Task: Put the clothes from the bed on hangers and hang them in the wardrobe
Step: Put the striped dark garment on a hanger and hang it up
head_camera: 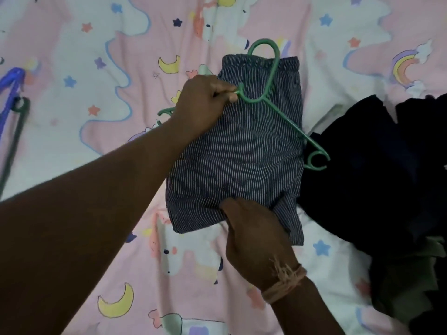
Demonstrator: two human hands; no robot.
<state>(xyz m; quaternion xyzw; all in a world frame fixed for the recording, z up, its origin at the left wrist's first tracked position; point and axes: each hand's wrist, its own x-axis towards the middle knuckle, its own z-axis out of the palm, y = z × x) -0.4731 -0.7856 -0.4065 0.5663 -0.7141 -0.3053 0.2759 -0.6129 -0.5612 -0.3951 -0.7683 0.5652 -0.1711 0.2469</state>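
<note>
Nearest, the right hand [254, 240], a frayed thread band [284, 281] round its wrist, pinches the lower hem of the striped shorts [239, 151], fingers curled into the cloth. Those folded shorts lie flat on the bedsheet [96, 56], which is pink with moons, stars and unicorns. Further up, the left hand [200, 105] grips one arm of the green hanger [271, 93], which lies slantwise across the shorts, its hook past the waistband. To the right, a dark clothes pile [377, 165] sits just beside the shorts. At the far left edge lie other hangers [12, 117], blue and dark.
</note>
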